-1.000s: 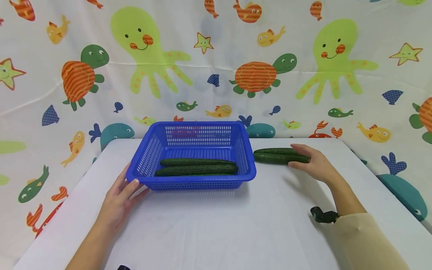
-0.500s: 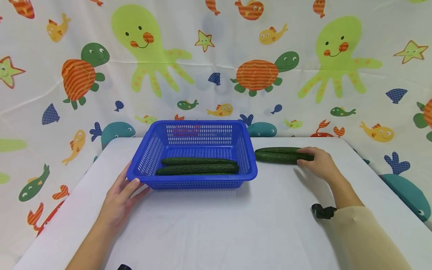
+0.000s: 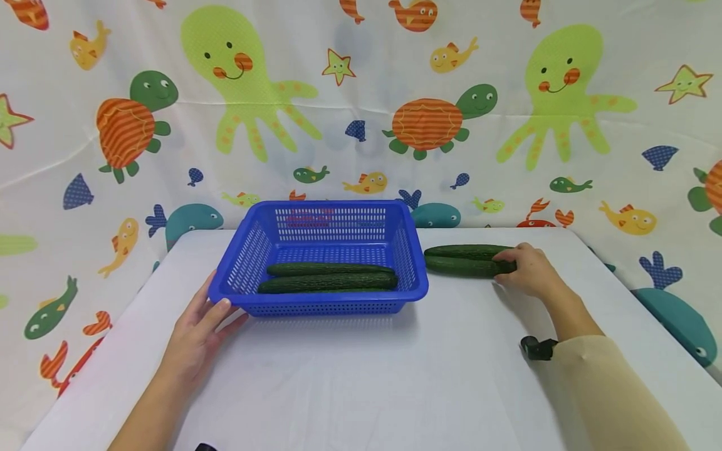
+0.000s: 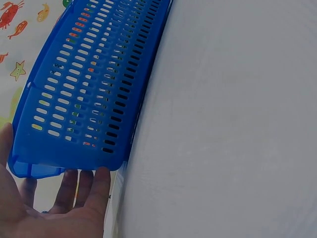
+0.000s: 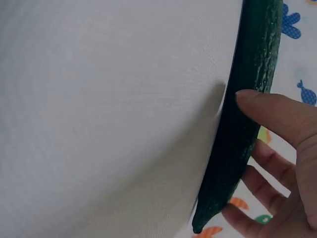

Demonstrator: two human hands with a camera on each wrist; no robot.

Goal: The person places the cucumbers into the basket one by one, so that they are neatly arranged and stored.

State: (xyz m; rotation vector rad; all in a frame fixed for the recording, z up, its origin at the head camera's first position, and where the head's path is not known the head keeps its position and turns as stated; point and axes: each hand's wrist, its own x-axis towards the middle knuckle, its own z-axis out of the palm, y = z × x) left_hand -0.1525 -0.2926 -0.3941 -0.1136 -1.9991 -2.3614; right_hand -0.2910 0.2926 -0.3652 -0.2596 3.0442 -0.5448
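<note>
A blue perforated plastic basket (image 3: 337,308) stands on the table, with several dark green cucumbers (image 3: 327,284) lying lengthwise inside. My left hand (image 3: 194,332) holds its near left corner; in the left wrist view the fingertips (image 4: 101,174) touch the basket's end. To the right of the basket, two more cucumbers lie side by side. My right hand (image 3: 530,270) grips the right end of the nearer cucumber (image 3: 459,267). In the right wrist view the thumb (image 5: 255,101) presses one side and the fingers lie along the other. The farther cucumber (image 3: 468,251) lies just behind it.
A white cloth-covered table (image 3: 361,382) extends toward me in front of the basket. Behind it hangs a curtain (image 3: 350,81) printed with sea animals. Dark wrist cameras (image 3: 538,348) are worn on both arms.
My right hand has moved slightly right and its fingers have closed on the nearer cucumber, which has shifted a little toward me. The left hand and basket have stayed in place.
</note>
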